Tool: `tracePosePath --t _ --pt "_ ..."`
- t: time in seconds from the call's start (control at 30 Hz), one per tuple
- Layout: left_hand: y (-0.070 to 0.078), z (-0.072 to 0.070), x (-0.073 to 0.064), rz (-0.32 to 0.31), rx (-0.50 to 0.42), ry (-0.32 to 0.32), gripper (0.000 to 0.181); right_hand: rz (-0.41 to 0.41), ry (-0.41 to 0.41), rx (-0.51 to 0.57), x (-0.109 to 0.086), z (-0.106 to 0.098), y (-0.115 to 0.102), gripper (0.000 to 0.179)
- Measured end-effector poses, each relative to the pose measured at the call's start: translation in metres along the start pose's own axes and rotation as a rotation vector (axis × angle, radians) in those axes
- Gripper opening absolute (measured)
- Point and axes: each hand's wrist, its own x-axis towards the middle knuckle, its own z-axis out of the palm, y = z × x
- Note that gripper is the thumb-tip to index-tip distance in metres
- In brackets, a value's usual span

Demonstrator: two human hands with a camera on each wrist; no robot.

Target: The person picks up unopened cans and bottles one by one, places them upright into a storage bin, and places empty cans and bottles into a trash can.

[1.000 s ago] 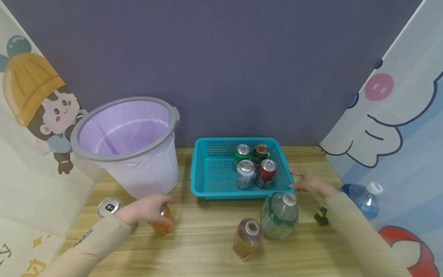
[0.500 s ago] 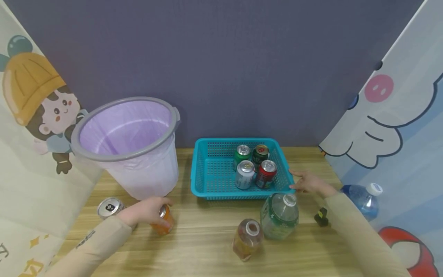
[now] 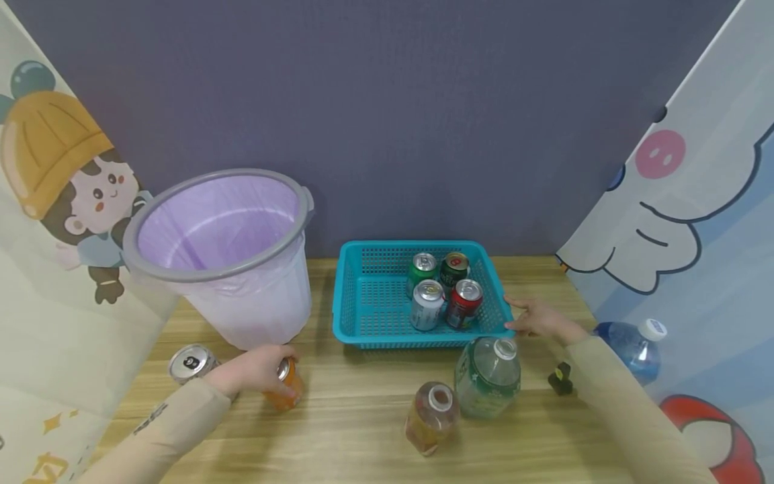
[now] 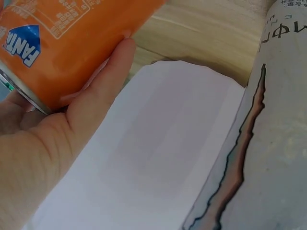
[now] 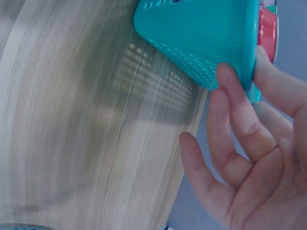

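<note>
In the head view my left hand (image 3: pixel 256 370) grips an orange Fanta can (image 3: pixel 287 395) at the front left. The left wrist view shows the thumb laid along the side of that orange can (image 4: pixel 76 43). A larger silver-topped can (image 3: pixel 191 361) stands just left of the hand. On the right, my right hand (image 3: pixel 541 321) holds the rim of a teal plastic basket (image 3: pixel 375 341). Its thumb and fingers meet the rim from both sides in the right wrist view. Green, dark, silver and red cans (image 3: pixel 464 302) stand grouped inside the basket.
A bin (image 3: pixel 266 309) with a purple liner stands back left. In front of the basket are a green-labelled bottle (image 3: pixel 488 380) and a smaller amber bottle (image 3: pixel 432 420). A blue bottle (image 3: pixel 635 349) and a small dark object (image 3: pixel 561 378) are by the right arm.
The left hand has shifted slightly and its fingers have settled around the orange can. The right hand and the basket have stayed in place.
</note>
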Motion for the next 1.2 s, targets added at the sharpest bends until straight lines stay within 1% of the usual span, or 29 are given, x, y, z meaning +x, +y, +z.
tracePosePath --t 0.2,0.33,0.4,0.53,0.73,0.9,1.2 --pt "-0.0021 -0.0002 0.0002 0.009 -0.003 -0.026 0.068 -0.011 -0.001 -0.007 -0.0003 0.0001 0.0005 0.076" --pt "-0.0009 -0.0004 -0.0009 -0.01 -0.012 -0.035 0.071 -0.023 -0.005 -0.012 0.0002 0.0 0.0011 0.075" --pt "-0.0003 -0.0008 -0.0017 -0.011 -0.012 -0.028 0.07 -0.031 -0.012 -0.009 0.0003 -0.0005 0.0011 0.075" --pt "0.0008 -0.0012 -0.0029 -0.036 -0.017 -0.012 0.067 -0.042 -0.015 0.0 0.0009 -0.0019 0.001 0.075" --pt "0.0006 0.0013 -0.0027 -0.062 -0.005 0.014 0.066 -0.034 -0.015 0.005 0.0005 -0.0034 -0.0003 0.075" --pt "0.0018 0.0031 -0.0026 -0.064 0.016 0.039 0.066 -0.03 -0.006 -0.03 -0.0009 -0.0016 -0.0002 0.075" --pt "0.0021 0.0024 -0.0042 -0.055 0.01 0.041 0.069 -0.042 -0.008 -0.003 -0.0012 0.0002 0.0016 0.076"
